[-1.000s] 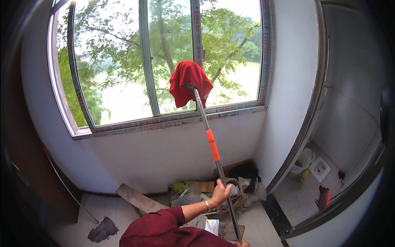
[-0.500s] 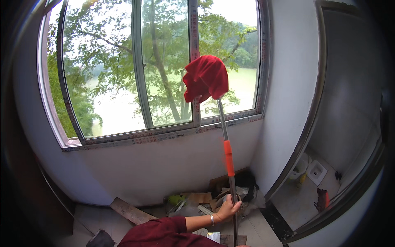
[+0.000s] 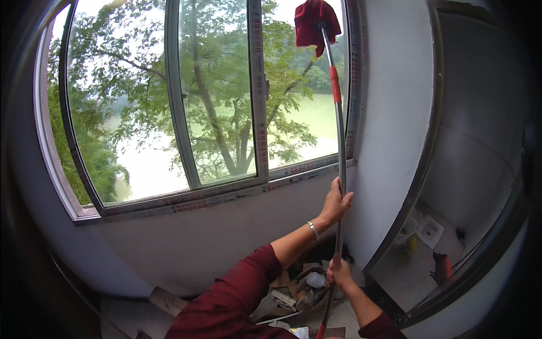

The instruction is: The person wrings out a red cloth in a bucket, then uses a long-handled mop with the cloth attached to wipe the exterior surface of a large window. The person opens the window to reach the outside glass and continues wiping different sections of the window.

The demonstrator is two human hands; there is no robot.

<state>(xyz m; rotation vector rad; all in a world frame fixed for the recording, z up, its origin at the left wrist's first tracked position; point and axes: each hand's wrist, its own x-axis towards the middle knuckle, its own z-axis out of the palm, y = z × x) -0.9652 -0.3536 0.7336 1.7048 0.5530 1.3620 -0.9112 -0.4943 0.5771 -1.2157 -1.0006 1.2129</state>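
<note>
Both my hands are closed around a long mop pole [image 3: 340,135], silver with orange-red sleeves. My left hand [image 3: 335,204] grips it higher up, a silver bracelet on that wrist. Lower down, my right hand [image 3: 340,272] wraps around the same pole. A dark red cloth [image 3: 317,25] is draped over the pole's head, raised at the upper right part of the window [image 3: 217,107]. Whether the cloth touches the glass or frame I cannot tell. The cloth hides the head beneath it. The pole's lower end carries another orange-red part near the bottom edge.
Below the window, scraps, cardboard and clear plastic [image 3: 316,281] lie heaped on the floor. A board [image 3: 167,302] rests by the wall. To the right, a doorway frame [image 3: 432,152] opens on a small room with a squat toilet [image 3: 431,231] and a white bucket [image 3: 406,230].
The cloth-covered head has risen and shifted right across the window. My left hand has moved up with the pole, and my right hand now shows on it below.
</note>
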